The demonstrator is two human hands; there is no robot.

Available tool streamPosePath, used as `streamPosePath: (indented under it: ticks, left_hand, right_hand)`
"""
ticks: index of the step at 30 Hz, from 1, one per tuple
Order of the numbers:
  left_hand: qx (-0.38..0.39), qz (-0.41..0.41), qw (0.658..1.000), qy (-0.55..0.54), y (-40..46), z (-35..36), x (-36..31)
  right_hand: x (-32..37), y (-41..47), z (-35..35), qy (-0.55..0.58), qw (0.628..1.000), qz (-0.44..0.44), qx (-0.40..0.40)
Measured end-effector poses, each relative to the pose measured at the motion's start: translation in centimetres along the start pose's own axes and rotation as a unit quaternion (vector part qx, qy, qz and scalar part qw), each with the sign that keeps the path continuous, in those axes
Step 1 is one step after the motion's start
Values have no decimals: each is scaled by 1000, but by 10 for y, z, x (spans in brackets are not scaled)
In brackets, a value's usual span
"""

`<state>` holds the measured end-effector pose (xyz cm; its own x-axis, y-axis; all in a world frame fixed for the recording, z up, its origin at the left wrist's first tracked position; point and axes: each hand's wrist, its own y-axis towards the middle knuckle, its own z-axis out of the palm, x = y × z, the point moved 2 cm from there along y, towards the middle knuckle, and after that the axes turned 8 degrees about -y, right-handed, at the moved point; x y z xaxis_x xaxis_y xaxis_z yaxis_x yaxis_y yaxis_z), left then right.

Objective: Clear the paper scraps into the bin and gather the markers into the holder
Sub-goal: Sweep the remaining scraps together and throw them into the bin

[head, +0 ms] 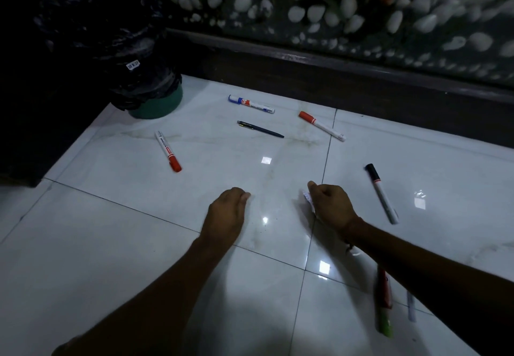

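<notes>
Markers lie scattered on the white tiled floor (pixel 139 244): a blue-capped marker (pixel 251 104), a red-capped marker (pixel 321 125), another red-capped marker (pixel 168 151), a black-capped marker (pixel 381 193) and a dark pen (pixel 260 129). My right hand (pixel 329 202) is closed around a white paper scrap (pixel 308 199) that pokes out at its left side. My left hand (pixel 229 211) hovers low over the floor with its fingers curled; whether it holds anything is hidden. A green bin (pixel 160 105) lined with a black bag (pixel 91 36) stands at the far left. I see no holder.
A red and green marker-like object (pixel 384 304) and a small white strip (pixel 411 307) lie blurred under my right forearm. A dark ledge (pixel 333 77) with a pebble-patterned wall above runs along the back. Dark furniture sits at the left edge.
</notes>
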<state>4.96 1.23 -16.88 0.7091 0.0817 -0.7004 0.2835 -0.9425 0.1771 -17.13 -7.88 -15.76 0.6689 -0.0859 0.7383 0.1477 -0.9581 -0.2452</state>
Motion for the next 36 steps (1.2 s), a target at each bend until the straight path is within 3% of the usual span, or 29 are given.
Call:
streamPosePath:
  ticks: [4, 6, 11, 19, 24, 30, 36]
  left_hand:
    - [-32, -101, 991, -87, 3, -23, 9]
    - [-15, -101, 992, -74, 4, -28, 11]
    - [120, -65, 990, 18, 9, -29, -3]
    - [190, -5, 971, 143, 93, -104, -50]
    - [123, 75, 962, 233, 179, -212, -93]
    - [76, 114, 966, 218, 241, -301, -128]
    - [25, 27, 987, 155, 265, -332, -67]
  right_hand:
    - [4, -1, 4, 12, 1000, 1, 11]
    - [9, -2, 6, 8, 1000, -1, 18]
    - [29, 0, 10, 13, 999, -4, 35]
    - [97, 11, -17, 43, 997, -14, 55]
    - [177, 25, -31, 98, 991, -20, 87]
    - [288, 52, -33, -9, 988, -152, -21]
    - [386, 80, 1, -92, 971, -213, -64]
